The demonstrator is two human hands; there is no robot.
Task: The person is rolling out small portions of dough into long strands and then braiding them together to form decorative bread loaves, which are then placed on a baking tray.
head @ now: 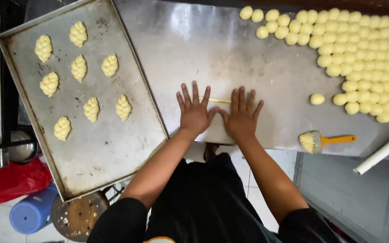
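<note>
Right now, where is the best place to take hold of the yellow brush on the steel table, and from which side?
Probably by the yellow handle of the brush, reached from the right with the right hand. The handle points right, bare and free, while the bristle head at its left end looks coated.

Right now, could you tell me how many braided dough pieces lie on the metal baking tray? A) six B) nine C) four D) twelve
B: nine braided dough pieces lie spaced apart on the metal baking tray, left of the left hand.
</note>
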